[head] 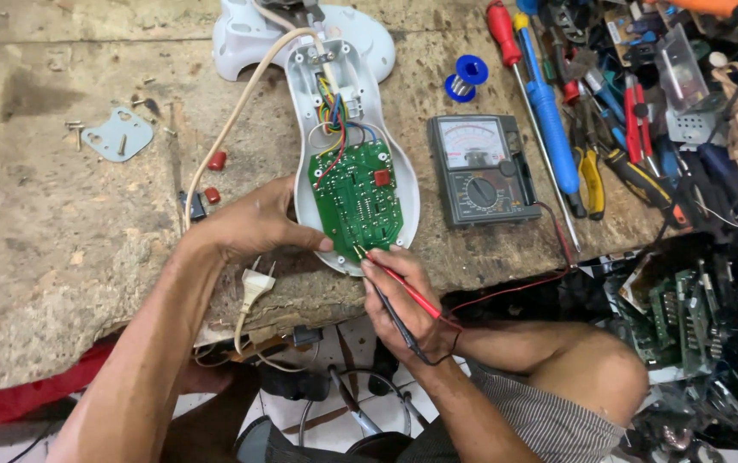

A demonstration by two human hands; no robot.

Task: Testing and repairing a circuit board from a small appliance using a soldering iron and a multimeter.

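A white plastic housing [304, 184] lies open on the worn workbench [51, 223], with a green circuit board [356, 197] and coloured wires inside. My left hand [253, 225] rests flat against the housing's left edge, thumb on the board's lower corner. My right hand [403, 296] holds a red and a black meter probe [403, 287] together, their tips touching the board's near edge. A grey analogue multimeter [480, 169] lies just right of the housing, its red lead running down off the bench.
A cream power cord [231, 120] loops left of the housing to a plug [253, 287] at the bench edge. Screws and a small metal plate [118, 133] lie far left. Screwdrivers, pliers, a solder spool [467, 75] crowd the right. Scrap boards sit lower right.
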